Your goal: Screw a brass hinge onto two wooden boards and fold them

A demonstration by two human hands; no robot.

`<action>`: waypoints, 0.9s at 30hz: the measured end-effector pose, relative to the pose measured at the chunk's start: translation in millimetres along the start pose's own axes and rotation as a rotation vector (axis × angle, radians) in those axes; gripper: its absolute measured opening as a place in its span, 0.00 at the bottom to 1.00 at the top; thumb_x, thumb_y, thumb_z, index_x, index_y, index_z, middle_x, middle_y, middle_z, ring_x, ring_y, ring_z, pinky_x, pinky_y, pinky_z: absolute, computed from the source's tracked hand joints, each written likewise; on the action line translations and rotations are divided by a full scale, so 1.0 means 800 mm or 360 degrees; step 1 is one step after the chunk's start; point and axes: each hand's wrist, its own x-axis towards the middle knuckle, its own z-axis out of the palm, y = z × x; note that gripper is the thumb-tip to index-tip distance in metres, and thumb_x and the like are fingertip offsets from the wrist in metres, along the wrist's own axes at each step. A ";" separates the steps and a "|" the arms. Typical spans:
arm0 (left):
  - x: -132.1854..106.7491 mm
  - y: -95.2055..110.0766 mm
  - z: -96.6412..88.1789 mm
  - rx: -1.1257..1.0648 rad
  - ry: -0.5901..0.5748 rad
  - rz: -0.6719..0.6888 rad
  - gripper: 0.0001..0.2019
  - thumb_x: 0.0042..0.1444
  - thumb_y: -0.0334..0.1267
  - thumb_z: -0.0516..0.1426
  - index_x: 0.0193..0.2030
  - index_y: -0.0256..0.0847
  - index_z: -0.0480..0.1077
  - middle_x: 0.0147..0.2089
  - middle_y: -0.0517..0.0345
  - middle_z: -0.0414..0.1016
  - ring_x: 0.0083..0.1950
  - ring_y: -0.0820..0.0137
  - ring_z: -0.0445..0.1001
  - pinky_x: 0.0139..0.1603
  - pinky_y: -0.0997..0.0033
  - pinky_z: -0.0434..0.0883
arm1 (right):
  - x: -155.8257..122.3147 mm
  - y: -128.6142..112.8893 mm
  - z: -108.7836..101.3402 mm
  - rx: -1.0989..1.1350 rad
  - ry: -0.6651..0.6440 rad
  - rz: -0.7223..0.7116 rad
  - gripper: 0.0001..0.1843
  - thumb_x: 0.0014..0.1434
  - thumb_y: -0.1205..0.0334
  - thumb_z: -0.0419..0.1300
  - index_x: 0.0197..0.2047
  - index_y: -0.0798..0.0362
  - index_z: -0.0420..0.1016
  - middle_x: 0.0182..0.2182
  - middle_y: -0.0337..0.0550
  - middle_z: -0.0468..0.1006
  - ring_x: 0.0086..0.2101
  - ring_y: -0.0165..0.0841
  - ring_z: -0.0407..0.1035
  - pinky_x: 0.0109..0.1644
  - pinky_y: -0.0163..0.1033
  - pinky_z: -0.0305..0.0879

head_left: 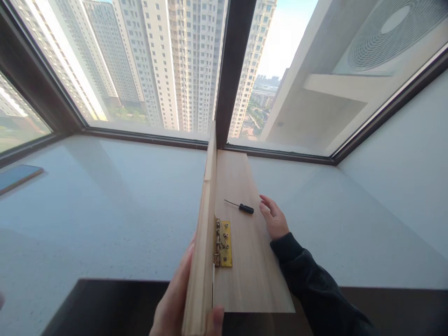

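My left hand is closed around the near end of an upright wooden board, with a thumb showing on its right side. A second wooden board lies flat on the sill, joined to the upright one by a brass hinge. Screws stand in the hinge leaf, several of them raised above it. On the flat board, beyond the hinge, lies a screwdriver with a black handle. My right hand is at the flat board's right edge, fingers loosely bent and partly apart, near the screwdriver's handle but not on it.
The boards lie on a white window sill, their far ends by the dark window frame. A flat phone-like object rests on the sill at the far left. The sill's front edge drops to a dark area below.
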 end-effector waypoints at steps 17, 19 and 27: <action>-0.009 0.017 0.060 0.0204 -0.0956 0.0747 0.39 0.46 0.28 0.52 0.69 0.45 0.52 0.71 0.46 0.52 0.72 0.53 0.50 0.65 0.46 0.61 | 0.010 -0.020 -0.027 0.0692 -0.0352 0.0363 0.37 0.46 0.25 0.57 0.47 0.44 0.78 0.56 0.44 0.74 0.62 0.46 0.58 0.67 0.52 0.52; -0.005 0.007 0.050 0.0173 -0.1054 0.0651 0.40 0.49 0.32 0.55 0.70 0.47 0.48 0.72 0.47 0.50 0.72 0.52 0.50 0.65 0.47 0.62 | 0.010 -0.024 -0.028 0.0661 -0.0348 0.0342 0.35 0.49 0.28 0.58 0.48 0.46 0.78 0.55 0.46 0.74 0.62 0.47 0.59 0.67 0.53 0.53; 0.014 -0.081 -0.008 0.0271 -0.1324 0.0142 0.66 0.29 0.57 0.71 0.73 0.53 0.39 0.74 0.40 0.42 0.71 0.38 0.46 0.64 0.31 0.54 | -0.023 -0.030 -0.030 0.0431 -0.0163 0.0273 0.31 0.54 0.34 0.58 0.50 0.47 0.77 0.55 0.47 0.74 0.60 0.47 0.61 0.66 0.52 0.54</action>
